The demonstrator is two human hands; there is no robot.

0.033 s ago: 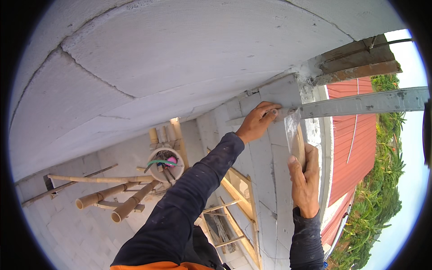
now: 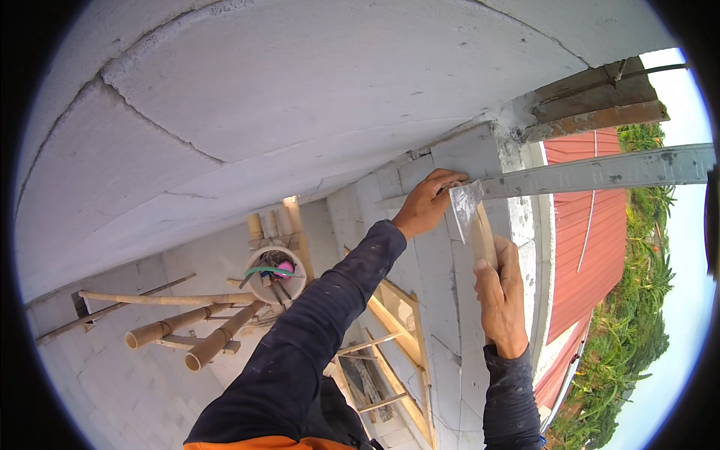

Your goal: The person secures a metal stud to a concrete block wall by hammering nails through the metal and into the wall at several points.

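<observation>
My right hand (image 2: 501,296) is wrapped round the wooden handle of a hatchet (image 2: 466,204). Its grey metal head is raised in front of the near end of a long grey metal channel (image 2: 600,174), partly covering it; whether they touch I cannot tell. My left hand (image 2: 433,201) is closed on that channel just left of the hatchet head, thumb and fingers along its edge. The fingertips are partly hidden by the blade. From there the channel runs right, out past the wall's edge. Pale wall blocks (image 2: 469,154) lie behind both hands.
A large block wall (image 2: 315,90) fills the upper left. Below left are bamboo poles (image 2: 225,335) and a round bucket (image 2: 298,283) holding tools. A timber frame (image 2: 405,337) stands under my arms. Outside right are a red metal roof (image 2: 589,240) and greenery (image 2: 637,330).
My right hand and the hatchet have moved left, closer to my left hand, and the hatchet's blade face has turned more into view. My left hand stays in place.
</observation>
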